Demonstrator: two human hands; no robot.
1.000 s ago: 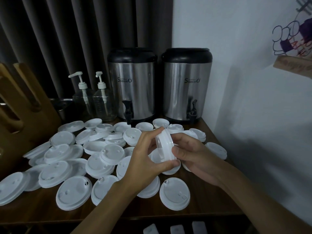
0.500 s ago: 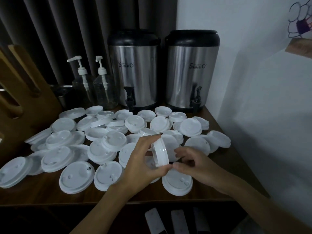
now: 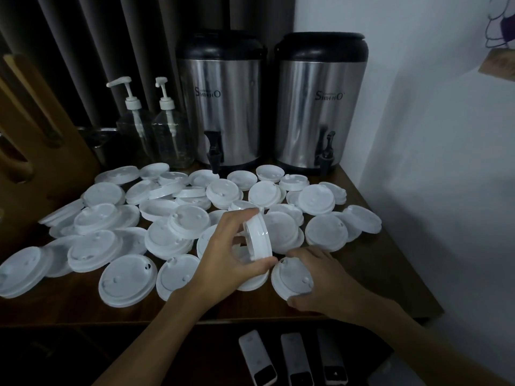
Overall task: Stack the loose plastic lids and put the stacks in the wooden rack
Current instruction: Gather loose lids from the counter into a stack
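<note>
Dozens loose lids [image 3: 189, 221] cover wooden table [image 3: 390, 260]; left hand [image 3: 223, 263] grips lid stack [image 3: 257, 238], right hand [image 3: 328, 285] pinches near lid [image 3: 292, 282].

A drinks shop or café service corner is suggested. In the upper centre of the frame, a cylindrical stainless-steel beverage dispenser [image 3: 223, 112] with a black lid and black tap is set beside a second such dispenser [image 3: 320, 112], and the same printed brand is carried by both. To their left, a clear plastic pump bottle [image 3: 135, 140] with a white head is placed next to a second such bottle [image 3: 172, 140]. Dozens of white round plastic cup lids [image 3: 128, 280] are spread over the dark brown wooden counter [image 3: 390, 268] across the middle, and a slotted brown wooden rack [image 3: 30, 129] is seen at the left edge.
</note>
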